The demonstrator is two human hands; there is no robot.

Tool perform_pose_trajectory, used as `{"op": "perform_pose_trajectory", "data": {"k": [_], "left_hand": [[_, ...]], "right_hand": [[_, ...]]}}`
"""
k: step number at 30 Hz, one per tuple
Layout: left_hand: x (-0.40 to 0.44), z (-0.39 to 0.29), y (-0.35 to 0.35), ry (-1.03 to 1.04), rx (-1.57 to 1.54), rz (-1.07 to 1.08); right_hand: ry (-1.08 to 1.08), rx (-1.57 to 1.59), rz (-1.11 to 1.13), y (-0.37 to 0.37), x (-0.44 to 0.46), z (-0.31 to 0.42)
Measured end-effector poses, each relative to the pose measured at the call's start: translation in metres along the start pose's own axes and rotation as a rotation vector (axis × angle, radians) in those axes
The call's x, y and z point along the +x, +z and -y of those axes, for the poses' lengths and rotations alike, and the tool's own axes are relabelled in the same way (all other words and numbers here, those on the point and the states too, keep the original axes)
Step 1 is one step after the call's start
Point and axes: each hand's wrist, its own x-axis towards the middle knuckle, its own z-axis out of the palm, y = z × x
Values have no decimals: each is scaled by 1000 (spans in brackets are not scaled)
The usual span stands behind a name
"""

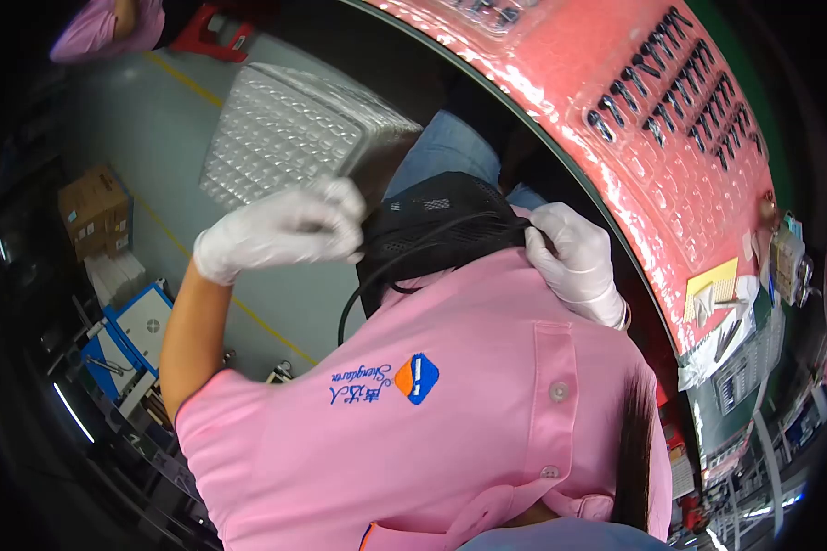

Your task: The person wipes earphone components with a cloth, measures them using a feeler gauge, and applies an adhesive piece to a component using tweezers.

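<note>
A black mesh pouch-like thing point(446, 216) lies at my waist, over the pink shirt's hem and jeans. A black cord point(423, 241) runs across it and loops down on its left side. My right hand point(574, 257), in a white glove, pinches the black edge or cord at the pouch's right end. At the left end, my gloved left hand point(294, 228) has its fingers curled together close to the pouch. Whatever is between those fingers is hidden and slightly blurred.
At right, a pink-covered table point(560, 101) carries clear blister trays point(680, 174) with several dark parts. Stacked clear trays point(285, 133) stand beyond my left hand. Cardboard boxes point(96, 213) sit on the floor at left. Another person's arm point(124, 18) shows at top left.
</note>
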Motion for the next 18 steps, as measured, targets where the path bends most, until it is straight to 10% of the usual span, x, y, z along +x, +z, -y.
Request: {"op": "perform_pose_trajectory", "data": {"k": [5, 10, 14, 18], "left_hand": [[-62, 79, 40, -527, -317, 225], [-53, 111, 75, -558, -360, 221], [-33, 61, 53, -59, -305, -650], [10, 24, 56, 246, 173, -435]], "right_hand": [[-34, 51, 50, 5, 0, 0], [-228, 77, 74, -7, 19, 19], [-415, -5, 203, -5, 30, 39], [-475, 52, 335, -3, 33, 36]]}}
